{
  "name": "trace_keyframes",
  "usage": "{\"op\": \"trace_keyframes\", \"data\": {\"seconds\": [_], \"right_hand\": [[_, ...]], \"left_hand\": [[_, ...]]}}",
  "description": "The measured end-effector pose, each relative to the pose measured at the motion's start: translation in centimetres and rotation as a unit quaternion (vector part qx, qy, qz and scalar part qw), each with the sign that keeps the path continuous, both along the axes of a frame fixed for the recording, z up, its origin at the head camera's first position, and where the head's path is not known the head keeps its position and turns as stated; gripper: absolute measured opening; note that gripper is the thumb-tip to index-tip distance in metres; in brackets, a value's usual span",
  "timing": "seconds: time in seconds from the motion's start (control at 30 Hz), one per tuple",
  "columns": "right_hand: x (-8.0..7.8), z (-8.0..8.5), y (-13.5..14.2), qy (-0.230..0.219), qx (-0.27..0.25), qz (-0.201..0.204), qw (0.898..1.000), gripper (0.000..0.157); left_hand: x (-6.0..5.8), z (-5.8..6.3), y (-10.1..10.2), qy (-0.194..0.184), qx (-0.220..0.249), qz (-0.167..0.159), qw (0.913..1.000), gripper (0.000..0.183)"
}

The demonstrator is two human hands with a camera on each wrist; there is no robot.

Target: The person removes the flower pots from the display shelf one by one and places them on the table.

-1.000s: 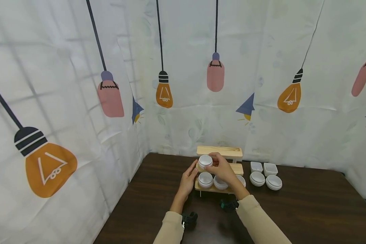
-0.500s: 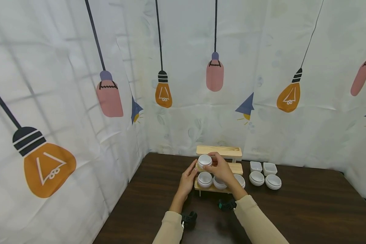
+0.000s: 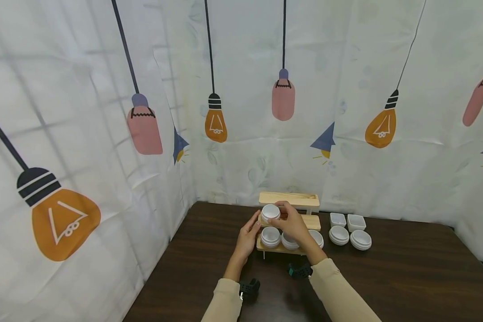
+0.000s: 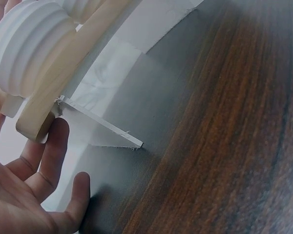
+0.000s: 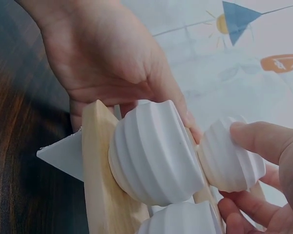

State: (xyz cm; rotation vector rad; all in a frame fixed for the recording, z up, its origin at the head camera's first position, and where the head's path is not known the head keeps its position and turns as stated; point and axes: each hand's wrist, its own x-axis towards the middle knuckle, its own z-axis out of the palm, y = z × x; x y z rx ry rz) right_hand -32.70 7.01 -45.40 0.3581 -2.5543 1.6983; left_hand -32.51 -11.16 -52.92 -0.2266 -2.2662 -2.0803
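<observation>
Pinching a white, round, ribbed pot (image 3: 271,212) between thumb and fingers, the right hand (image 3: 294,223) has it at the left end of the middle shelf of a pale wooden tiered stand (image 3: 288,198), below the centre of the head view. The left hand (image 3: 247,237), fingers loosely extended, touches the stand's left end and grips no pot.

Three similar round pots (image 3: 270,237) sit in a row on the front shelf, so that shelf looks done. The pinched pot seems to be the first on the middle shelf, set down or nearly so. Two white square pots (image 3: 356,222) and two loose white round pots (image 3: 361,240) stand on the dark wooden table (image 3: 418,268) at lower right, apparently the part not yet dealt with.

The right forearm (image 3: 315,250) partly covers the front row. The pinched pot's base is hidden, so full contact with the shelf cannot be told. The left wrist view cuts off pots and some left fingers at its left edge; the right wrist view crops the right hand at its right edge.
</observation>
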Motion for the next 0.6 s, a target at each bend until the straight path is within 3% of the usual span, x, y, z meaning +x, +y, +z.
{"op": "trace_keyframes", "data": {"seconds": [0.3,0.6], "right_hand": [[0.28,-0.22,0.04,0.008,-0.011,-0.007,1.000,0.055],[0.80,-0.16,0.63,0.029,-0.072,0.011,0.997,0.056]], "left_hand": [[0.06,-0.02,-0.06,0.001,-0.005,0.000,1.0000,0.050],[0.04,0.04,-0.02,-0.006,-0.014,0.007,0.9999,0.051]]}}
